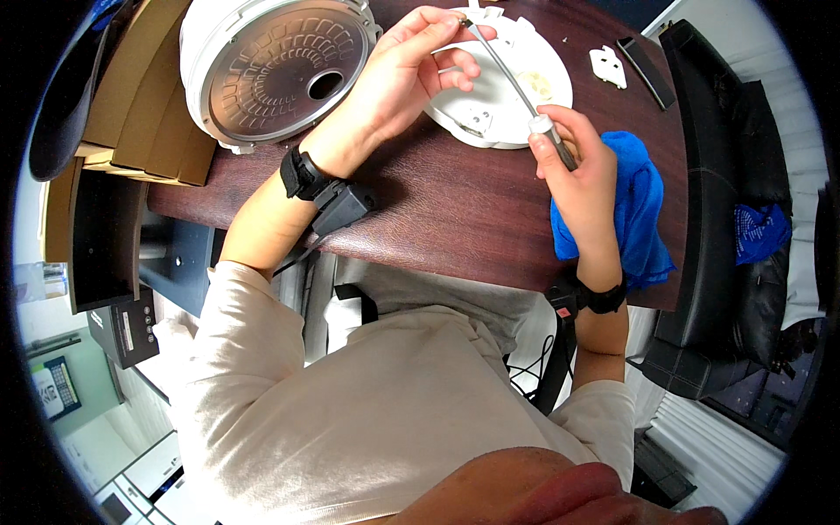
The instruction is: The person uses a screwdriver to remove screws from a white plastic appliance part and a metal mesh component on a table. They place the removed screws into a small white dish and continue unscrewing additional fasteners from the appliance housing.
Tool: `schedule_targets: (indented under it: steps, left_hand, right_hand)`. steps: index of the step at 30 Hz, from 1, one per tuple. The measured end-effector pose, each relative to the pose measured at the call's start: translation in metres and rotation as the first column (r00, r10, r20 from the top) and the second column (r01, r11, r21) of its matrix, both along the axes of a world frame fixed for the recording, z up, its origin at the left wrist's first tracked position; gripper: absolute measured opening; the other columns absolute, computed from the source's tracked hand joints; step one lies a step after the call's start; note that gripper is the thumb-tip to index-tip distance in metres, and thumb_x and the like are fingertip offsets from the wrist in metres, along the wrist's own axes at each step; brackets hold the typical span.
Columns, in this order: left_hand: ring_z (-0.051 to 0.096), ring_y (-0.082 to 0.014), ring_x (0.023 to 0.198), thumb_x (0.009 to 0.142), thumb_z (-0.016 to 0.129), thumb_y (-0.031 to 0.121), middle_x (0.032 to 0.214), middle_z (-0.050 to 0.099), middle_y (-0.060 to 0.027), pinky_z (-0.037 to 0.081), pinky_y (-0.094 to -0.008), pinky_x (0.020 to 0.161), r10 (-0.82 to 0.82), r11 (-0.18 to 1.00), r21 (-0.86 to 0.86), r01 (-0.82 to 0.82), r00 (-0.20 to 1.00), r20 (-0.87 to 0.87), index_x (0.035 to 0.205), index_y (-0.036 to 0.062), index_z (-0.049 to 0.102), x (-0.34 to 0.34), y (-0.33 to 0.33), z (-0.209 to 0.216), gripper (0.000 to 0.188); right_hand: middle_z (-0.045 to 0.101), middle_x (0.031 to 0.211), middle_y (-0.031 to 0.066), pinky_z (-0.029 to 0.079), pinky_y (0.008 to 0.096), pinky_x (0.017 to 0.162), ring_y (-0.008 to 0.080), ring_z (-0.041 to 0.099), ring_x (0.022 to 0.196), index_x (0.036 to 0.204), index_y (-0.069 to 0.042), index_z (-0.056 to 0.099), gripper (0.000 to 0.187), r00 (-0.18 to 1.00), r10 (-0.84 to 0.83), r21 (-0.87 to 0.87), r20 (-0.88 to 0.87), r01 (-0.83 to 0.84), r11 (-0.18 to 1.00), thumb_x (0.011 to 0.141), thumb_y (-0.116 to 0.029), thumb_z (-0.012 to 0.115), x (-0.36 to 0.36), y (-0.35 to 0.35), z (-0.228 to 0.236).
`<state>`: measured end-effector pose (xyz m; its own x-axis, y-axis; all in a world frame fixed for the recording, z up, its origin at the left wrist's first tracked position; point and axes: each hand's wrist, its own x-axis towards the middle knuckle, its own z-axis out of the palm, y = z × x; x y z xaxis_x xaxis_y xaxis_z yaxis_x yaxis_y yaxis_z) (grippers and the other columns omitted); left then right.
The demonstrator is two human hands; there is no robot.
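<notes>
The right hand [584,179] grips a slim metal screwdriver [516,83]; the left hand [402,70] pinches its tip over a round white plastic cover [507,109].

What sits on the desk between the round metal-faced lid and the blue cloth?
In the head view, the white round housing lies between the metal-faced lid and the blue cloth, with the left hand over its near edge.

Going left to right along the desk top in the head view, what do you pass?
Cardboard pieces → round appliance lid with metal plate → left hand → white round part → right hand → blue cloth
</notes>
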<state>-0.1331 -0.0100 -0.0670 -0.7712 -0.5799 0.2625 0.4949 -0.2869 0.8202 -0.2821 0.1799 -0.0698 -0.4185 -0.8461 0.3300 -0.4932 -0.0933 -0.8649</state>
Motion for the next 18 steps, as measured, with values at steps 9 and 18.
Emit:
schedule_targets:
  steps: [9, 18]
  left_hand:
    - [0.062, -0.0156, 0.075, 0.102, 0.051, 0.021, 0.118, 0.064, -0.0179, 0.054, -0.0276, 0.069, -0.005, 1.0, -0.017, 0.005, 1.0, 0.011, 0.109, 0.0086, 0.058, 0.001, -0.0021, -0.0006, 0.016]
    - [0.066, -0.0157, 0.076, 0.103, 0.049, 0.025, 0.112, 0.067, -0.0167, 0.055, -0.0292, 0.07, 0.071, 0.969, -0.241, -0.047, 0.993, 0.09, 0.105, 0.0072, 0.059, 0.0041, -0.0021, 0.0061, 0.02]
  right_hand:
    - [0.069, 0.096, 0.0181, 0.054, 0.0349, 0.074, 0.03, 0.071, 0.088, 0.114, -0.004, 0.059, 0.031, 0.954, -0.046, -0.068, -0.298, 0.027, 0.997, 0.087, -0.012, 0.071, 0.0047, -0.0017, -0.0021]
    - [0.071, 0.093, 0.0156, 0.053, 0.0306, 0.074, 0.0215, 0.07, 0.086, 0.117, -0.004, 0.06, 0.033, 0.999, 0.013, -0.021, -0.052, -0.014, 1.0, 0.087, -0.01, 0.072, -0.0017, -0.0032, -0.0044]
